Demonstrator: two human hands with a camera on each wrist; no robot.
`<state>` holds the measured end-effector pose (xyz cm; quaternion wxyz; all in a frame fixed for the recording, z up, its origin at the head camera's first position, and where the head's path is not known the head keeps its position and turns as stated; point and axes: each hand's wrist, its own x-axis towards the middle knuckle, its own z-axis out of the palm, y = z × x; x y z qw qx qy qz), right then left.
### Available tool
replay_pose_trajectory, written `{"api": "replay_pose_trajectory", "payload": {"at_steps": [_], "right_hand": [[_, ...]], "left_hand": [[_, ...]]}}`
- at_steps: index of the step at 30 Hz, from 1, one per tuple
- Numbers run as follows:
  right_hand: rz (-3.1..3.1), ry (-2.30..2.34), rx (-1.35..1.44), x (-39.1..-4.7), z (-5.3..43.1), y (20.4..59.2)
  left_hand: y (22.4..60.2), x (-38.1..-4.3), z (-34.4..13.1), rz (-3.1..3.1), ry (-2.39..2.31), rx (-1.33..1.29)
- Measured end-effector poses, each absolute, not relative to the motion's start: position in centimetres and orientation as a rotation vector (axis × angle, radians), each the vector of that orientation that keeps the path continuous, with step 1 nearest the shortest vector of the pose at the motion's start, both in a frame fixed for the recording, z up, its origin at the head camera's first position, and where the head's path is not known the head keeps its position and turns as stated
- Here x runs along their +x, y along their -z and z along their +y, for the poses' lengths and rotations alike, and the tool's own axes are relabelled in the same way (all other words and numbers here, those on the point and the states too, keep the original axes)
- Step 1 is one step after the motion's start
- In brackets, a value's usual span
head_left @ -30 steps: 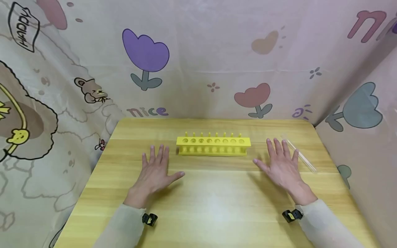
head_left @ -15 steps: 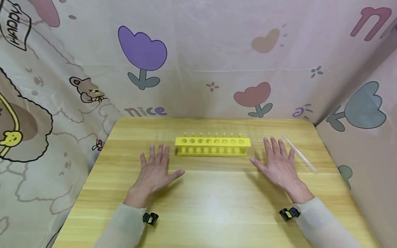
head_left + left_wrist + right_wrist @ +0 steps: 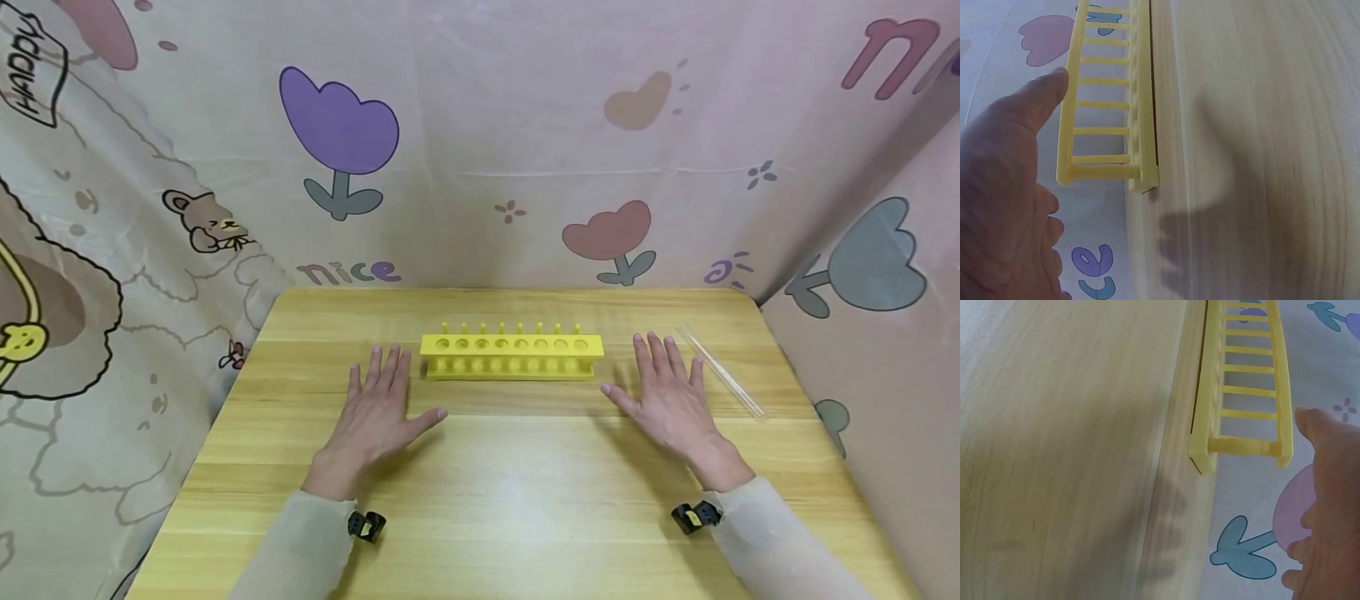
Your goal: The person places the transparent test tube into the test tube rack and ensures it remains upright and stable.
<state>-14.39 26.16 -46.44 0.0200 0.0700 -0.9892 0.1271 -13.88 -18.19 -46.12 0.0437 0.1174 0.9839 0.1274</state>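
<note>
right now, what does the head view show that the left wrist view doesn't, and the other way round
Only the head view: the bare right hand, the thin clear rods beyond it, the round holes along the top of the long yellow rack, and the big purple tulip print.

Only the left wrist view: the slim yellow bars along their full span between the rack's two long sides.

Both: the bare left hand, the rack and the pale wood-grain table.

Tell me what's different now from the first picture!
The right hand moved a little leftward, toward the yellow rack and away from the clear sticks. The left hand barely shifted. Neither hand took hold of anything. The rack and sticks stayed put.
</note>
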Motion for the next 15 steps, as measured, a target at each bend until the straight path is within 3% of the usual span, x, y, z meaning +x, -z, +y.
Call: {"api": "replay_pose_trajectory", "payload": {"at_steps": [15], "right_hand": [[-3.027, -0.469, 0.316, -15.3, 25.4, 46.6]], "left_hand": [[45.7, -16.7, -17.6, 3.003, -0.43, 0.43]]}}
